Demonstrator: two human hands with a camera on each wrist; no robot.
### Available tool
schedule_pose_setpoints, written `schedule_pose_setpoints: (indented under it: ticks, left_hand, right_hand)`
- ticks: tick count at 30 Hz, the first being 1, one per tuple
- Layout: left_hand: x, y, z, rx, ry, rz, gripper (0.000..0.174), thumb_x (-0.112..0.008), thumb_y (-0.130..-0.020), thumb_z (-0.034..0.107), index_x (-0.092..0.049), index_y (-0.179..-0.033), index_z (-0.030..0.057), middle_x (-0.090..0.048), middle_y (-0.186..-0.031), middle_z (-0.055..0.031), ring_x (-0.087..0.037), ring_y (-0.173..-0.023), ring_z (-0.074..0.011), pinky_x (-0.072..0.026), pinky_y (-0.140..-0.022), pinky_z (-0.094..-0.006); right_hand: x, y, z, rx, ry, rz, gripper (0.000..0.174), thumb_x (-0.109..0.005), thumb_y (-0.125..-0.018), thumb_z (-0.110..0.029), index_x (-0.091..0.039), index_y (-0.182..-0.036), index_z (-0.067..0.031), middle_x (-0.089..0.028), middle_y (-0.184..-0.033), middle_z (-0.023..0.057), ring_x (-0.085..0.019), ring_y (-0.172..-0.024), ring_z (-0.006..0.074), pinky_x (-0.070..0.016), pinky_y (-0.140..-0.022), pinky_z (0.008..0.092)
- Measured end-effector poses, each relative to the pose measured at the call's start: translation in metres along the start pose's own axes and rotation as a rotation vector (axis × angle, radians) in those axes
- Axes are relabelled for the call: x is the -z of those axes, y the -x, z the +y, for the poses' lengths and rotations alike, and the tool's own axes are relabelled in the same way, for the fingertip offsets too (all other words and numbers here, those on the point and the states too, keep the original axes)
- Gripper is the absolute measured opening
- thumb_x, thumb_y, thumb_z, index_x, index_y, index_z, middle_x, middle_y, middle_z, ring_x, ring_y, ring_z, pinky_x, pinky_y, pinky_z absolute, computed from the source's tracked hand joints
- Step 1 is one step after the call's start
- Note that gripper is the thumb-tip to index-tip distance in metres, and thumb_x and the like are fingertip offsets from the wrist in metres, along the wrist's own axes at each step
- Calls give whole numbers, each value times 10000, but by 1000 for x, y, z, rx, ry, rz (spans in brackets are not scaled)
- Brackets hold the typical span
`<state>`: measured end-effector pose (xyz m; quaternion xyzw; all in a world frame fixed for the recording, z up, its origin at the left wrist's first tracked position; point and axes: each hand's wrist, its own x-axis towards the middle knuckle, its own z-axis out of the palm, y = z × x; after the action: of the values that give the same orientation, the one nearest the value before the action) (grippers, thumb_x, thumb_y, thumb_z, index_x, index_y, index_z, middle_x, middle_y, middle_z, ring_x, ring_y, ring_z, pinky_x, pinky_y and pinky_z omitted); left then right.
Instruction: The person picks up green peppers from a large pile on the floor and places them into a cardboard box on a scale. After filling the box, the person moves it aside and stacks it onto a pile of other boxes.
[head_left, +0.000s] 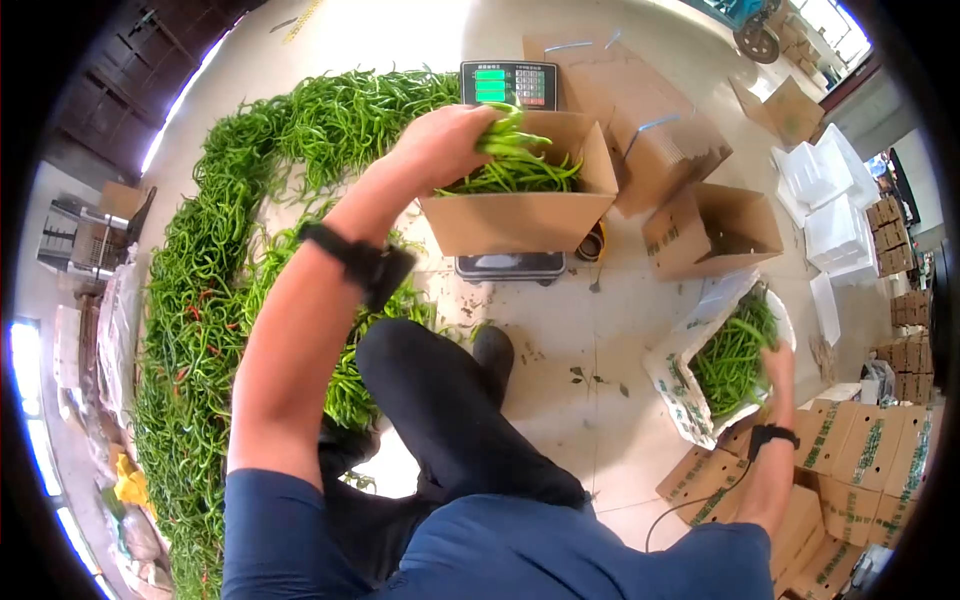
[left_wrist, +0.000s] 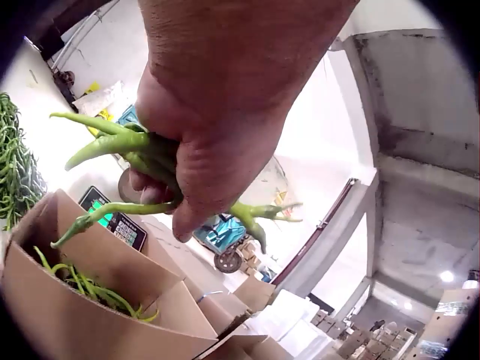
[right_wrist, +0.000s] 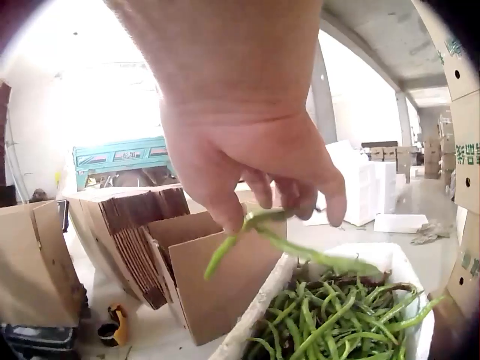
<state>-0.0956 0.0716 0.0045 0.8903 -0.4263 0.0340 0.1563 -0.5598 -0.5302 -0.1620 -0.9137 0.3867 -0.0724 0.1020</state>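
Observation:
My left hand [head_left: 445,145] grips a bunch of long green chili peppers [left_wrist: 112,146], their ends sticking out on both sides of the fist. It is above an open cardboard box [head_left: 505,225] that has more green chilies [head_left: 535,178] inside. The box stands on a scale [head_left: 510,267], whose lit display [head_left: 508,84] shows behind it. On the other side, my right hand [right_wrist: 255,165] pinches a few green chilies [right_wrist: 300,253] between thumb and fingers. Below it is a white foam box [head_left: 690,410], filled with green chilies [right_wrist: 330,315].
A long heap of green chilies [head_left: 190,300], with some red ones, covers the floor at left. Flattened cartons [head_left: 660,130] and an open carton [head_left: 700,235] stand right of the scale. Stacked cartons [head_left: 850,440] and white foam boxes [head_left: 835,225] line the far right.

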Motion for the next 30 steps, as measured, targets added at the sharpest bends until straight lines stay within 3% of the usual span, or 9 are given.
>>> schedule_pose_setpoints:
  ticks: [3,4,5,7,8,12,15,25,30]
  left_hand:
    - [-21,-44,-9,40,-99,-137,496,-765,-840,214,-604,-1301,127,-702,-1156,-143,-671,-1096,-328,-554,-919,-449]
    - [-27,-50,-13,70,-128,-179,478,-763,-834,198,-613,-1280,116,-704,-1153,-149,-675,-1094,-326,-558,-915,-451]
    - [-26,-54,-16,115,-143,-293,590,-791,-819,245,-585,-1340,58,-659,-1225,-190,-617,-1181,-355,-514,-999,-445]
    - [-28,-44,-29,122,-103,-226,555,-776,-832,244,-601,-1322,54,-658,-1228,-193,-620,-1174,-359,-515,-997,-446]
    - [-27,-33,-37,128,-84,-194,538,-769,-838,243,-608,-1314,51,-657,-1230,-195,-621,-1171,-361,-515,-995,-447]
    - [1,54,-79,219,138,2,464,-733,-904,259,-631,-1301,40,-691,-1229,-184,-684,-1097,-319,-551,-924,-427]
    - [39,153,-101,520,376,45,489,-715,-956,317,-617,-1337,27,-691,-1266,-167,-691,-1107,-242,-559,-913,-374]
    - [64,444,-154,998,403,623,441,-710,-951,320,-670,-1265,13,-726,-1192,-117,-674,-1087,-203,-509,-958,-331]
    - [36,507,-178,1032,53,319,516,-686,-903,399,-673,-1250,17,-710,-1187,-211,-699,-1069,-344,-537,-928,-406]
  right_hand:
    - [-29,0,47,42,77,10,538,-696,-805,-223,-616,-1253,65,-691,-1114,294,-669,-1067,421,-521,-937,451]
    - [-32,18,27,39,98,67,505,-699,-834,-234,-624,-1230,72,-655,-1209,298,-635,-1131,422,-491,-982,454]
    - [-8,34,-30,-72,77,-145,493,-703,-857,-238,-623,-1224,82,-631,-1248,291,-611,-1153,421,-463,-1010,457]
    - [-41,50,-26,153,85,-9,493,-714,-867,-225,-615,-1224,100,-652,-1171,272,-644,-1071,376,-492,-961,437]
    - [-54,55,-38,111,0,-58,473,-714,-879,-223,-622,-1220,93,-672,-1152,255,-677,-1022,332,-522,-910,414]
    - [-40,76,-197,226,-253,-488,440,-726,-892,-196,-621,-1228,69,-708,-1132,214,-712,-929,293,-554,-841,366]
    - [-54,75,-288,564,-229,-648,409,-698,-900,-179,-613,-1231,46,-681,-1166,220,-689,-968,323,-544,-850,385]
    - [-9,171,-652,1443,94,-880,446,-698,-911,-221,-594,-1270,23,-665,-1192,222,-646,-1078,387,-511,-946,428]
    - [-68,267,-777,1702,370,-1168,621,-720,-879,-306,-537,-1349,56,-641,-1275,255,-638,-1134,405,-505,-977,443]
